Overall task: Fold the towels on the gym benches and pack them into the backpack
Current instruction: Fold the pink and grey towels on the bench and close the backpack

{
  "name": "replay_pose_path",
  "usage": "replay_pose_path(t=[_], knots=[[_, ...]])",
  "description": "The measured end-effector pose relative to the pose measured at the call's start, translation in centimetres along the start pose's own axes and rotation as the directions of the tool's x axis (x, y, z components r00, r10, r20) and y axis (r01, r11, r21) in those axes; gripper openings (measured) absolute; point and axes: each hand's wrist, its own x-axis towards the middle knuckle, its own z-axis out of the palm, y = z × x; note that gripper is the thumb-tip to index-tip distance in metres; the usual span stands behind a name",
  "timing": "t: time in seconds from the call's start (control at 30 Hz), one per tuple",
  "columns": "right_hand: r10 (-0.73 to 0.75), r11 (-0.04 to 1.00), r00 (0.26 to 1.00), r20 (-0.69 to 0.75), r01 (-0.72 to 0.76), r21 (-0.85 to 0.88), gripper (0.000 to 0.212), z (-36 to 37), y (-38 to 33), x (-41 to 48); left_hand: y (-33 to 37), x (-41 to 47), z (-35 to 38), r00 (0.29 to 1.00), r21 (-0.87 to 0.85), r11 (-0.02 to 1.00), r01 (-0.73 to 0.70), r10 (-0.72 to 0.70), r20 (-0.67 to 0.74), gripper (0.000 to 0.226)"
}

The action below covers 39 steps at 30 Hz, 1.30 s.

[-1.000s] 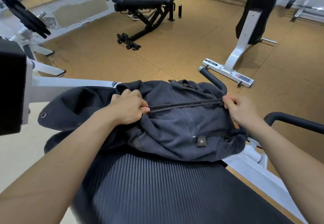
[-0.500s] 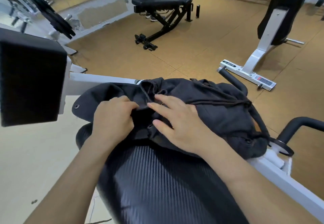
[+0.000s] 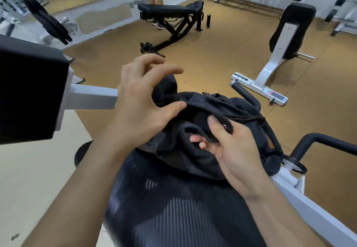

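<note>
Soft, slouchy dark grey canvas backpack (image 3: 202, 159) is lying on the ribbed black bench pad (image 3: 173, 208). Left hand (image 3: 143, 101) is curled round a bunched-up fold at its top, thumb on the fabric. Right hand (image 3: 233, 146) pinches the rounded snap tab (image 3: 228, 128). The folds cover the mouth, so I can't tell what's inside.
</note>
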Motion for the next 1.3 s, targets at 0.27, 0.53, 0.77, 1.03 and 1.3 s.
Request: replay_pose_path(t=[0.27,0.53,0.77,1.03,1.3], knots=[[-0.024,0.974,1.0,-0.015,0.02,-0.225,0.021,-3.9,0.8,-1.5,3.6,4.7,4.5,0.9,0.371,0.848,-0.378,0.242,0.362,0.026],[0.225,0.963,0.972,-0.065,-0.232,-0.137,0.011,-7.2,3.3,-2.7,5.4,3.0,9.9,0.415,0.23,0.718,-0.658,0.09,0.905,0.03],[-0.117,0.713,0.952,-0.284,-0.119,-0.691,0.024,-10.8,4.8,-2.2,4.2,1.9,11.0,0.44,0.315,0.681,-0.662,0.013,0.898,0.016],[-0.067,0.627,0.949,-0.307,-0.199,-0.753,0.042,-9.5,5.8,-1.1,4.2,1.0,10.8,0.438,0.254,0.708,-0.659,0.087,0.895,0.027],[0.372,0.898,0.854,-0.363,-0.431,-0.092,0.042,-9.4,5.3,-0.1,6.9,-0.3,12.7,0.543,0.096,0.655,-0.75,0.526,0.654,0.007]])
